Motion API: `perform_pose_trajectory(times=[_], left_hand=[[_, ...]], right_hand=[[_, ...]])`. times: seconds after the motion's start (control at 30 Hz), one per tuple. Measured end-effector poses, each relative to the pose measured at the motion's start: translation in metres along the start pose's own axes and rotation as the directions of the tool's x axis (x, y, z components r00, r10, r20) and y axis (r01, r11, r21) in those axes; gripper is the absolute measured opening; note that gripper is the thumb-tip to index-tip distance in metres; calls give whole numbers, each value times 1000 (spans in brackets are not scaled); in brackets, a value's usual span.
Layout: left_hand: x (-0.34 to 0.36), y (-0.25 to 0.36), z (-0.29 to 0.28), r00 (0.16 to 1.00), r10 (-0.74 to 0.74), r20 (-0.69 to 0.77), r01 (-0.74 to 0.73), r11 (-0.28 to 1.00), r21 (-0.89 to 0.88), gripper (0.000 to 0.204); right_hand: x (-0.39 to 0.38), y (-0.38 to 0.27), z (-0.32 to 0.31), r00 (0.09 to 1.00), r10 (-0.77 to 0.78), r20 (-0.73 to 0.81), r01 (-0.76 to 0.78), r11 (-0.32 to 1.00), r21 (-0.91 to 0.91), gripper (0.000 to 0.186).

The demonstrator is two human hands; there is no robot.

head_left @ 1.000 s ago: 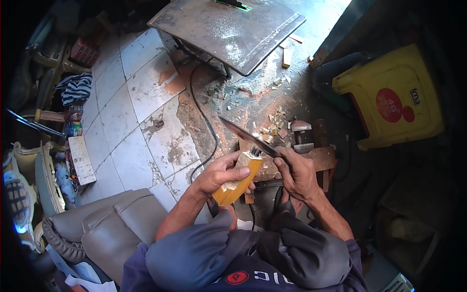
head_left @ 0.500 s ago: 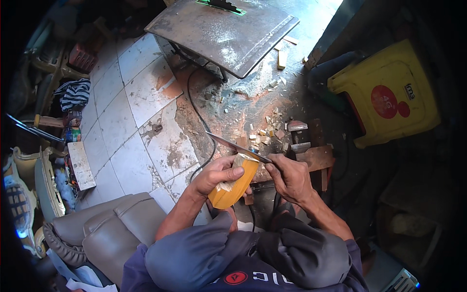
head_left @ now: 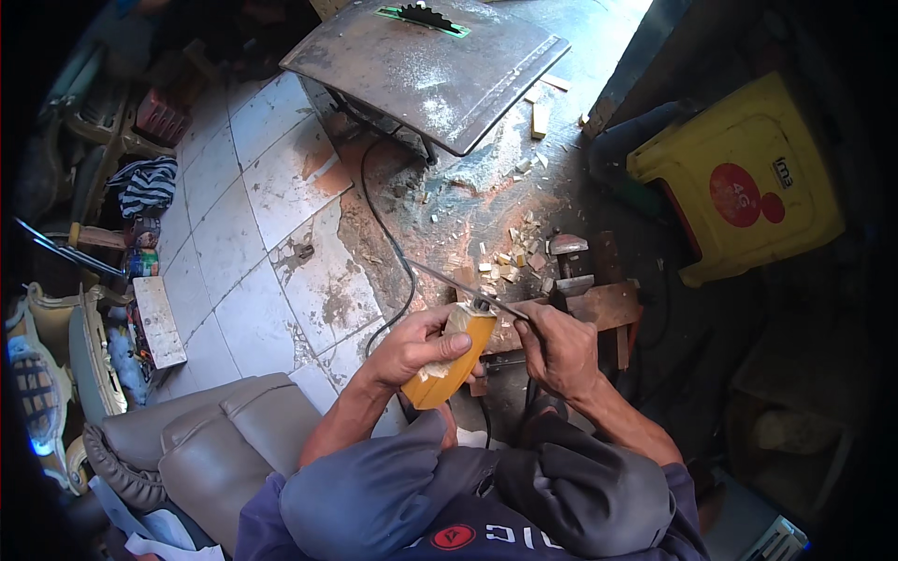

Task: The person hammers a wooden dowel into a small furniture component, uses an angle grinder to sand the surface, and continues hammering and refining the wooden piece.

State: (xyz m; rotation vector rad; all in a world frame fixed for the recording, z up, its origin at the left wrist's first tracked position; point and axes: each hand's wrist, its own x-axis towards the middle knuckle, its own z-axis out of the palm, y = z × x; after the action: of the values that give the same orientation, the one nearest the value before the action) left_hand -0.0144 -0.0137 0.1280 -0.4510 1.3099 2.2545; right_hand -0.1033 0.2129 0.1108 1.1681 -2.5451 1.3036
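Note:
My left hand [head_left: 421, 351] grips a yellow wooden block [head_left: 449, 374] whose upper part and side show pale, bare patches. At the block's top end is a small dark piece [head_left: 482, 306]. My right hand [head_left: 561, 355] is closed on a long, flat metal blade [head_left: 449, 280], perhaps a file, held slantwise across the top of the block. Beyond my hands, a low wooden stand [head_left: 599, 304] holds metal pieces, with small wood offcuts [head_left: 510, 262] lying around it.
A metal saw table [head_left: 374, 65] with a toothed blade stands ahead; its black cable [head_left: 383, 234] crosses the broken tiles. A yellow plastic stool [head_left: 767, 150] stands right. A grey cushioned seat [head_left: 215, 439] is lower left, a striped cloth [head_left: 145, 187] and furniture frames [head_left: 37, 374] left.
My right hand and the blade have moved down and leftward, bringing the blade lower across the block's top. The block has shifted slightly toward my body in my left hand.

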Motion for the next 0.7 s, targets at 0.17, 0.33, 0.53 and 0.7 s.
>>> perform_pose_trajectory(times=[0.17,0.33,0.53,0.7], left_hand=[[-3,7,0,1000,23,-6,-23,999,30,60],[-7,10,1,1000,0,-21,2,996,92,60],[-6,4,0,995,85,-56,-73,978,197,61],[-5,-1,-5,969,214,-127,-123,856,501,62]], right_hand=[[3,-6,-5,999,31,42,-32,999,35,14],[3,-9,-4,995,44,95,-46,999,19,10],[1,-16,-5,957,161,243,-154,987,-49,17],[3,-22,-9,901,236,364,-244,969,-26,20]])
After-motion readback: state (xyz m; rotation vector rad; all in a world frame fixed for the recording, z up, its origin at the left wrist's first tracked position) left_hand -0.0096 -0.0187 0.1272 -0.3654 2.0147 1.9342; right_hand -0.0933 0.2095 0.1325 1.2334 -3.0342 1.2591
